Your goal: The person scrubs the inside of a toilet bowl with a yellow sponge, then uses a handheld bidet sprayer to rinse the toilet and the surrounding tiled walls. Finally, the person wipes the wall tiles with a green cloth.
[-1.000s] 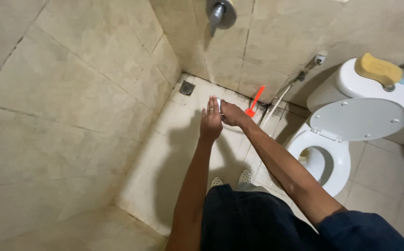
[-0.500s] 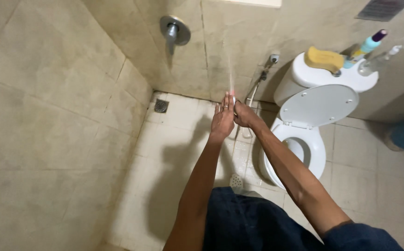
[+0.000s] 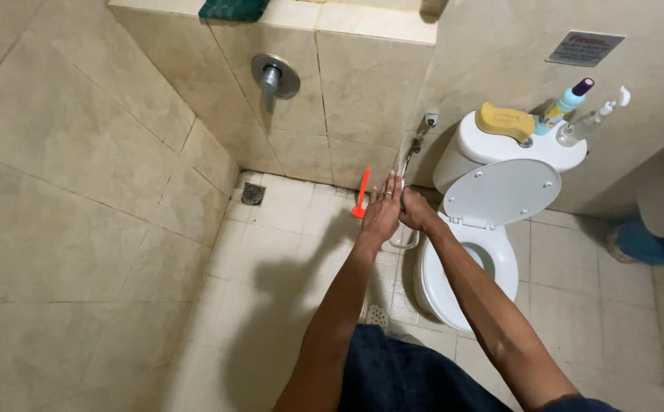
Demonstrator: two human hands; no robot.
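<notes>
Orange and thin, the razor (image 3: 362, 194) sticks out just left of the left hand (image 3: 382, 211), whose flat fingers press against the half-curled right hand (image 3: 416, 210); whether either hand grasps it cannot be told.

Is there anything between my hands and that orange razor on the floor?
Nothing visible. The orange razor lies just beside the left hand, with only bare floor tile showing. The right hand is pressed against the left.

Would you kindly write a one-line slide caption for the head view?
Left hand and right hand pressed together above a tiled bathroom floor, beside an open toilet.
</notes>
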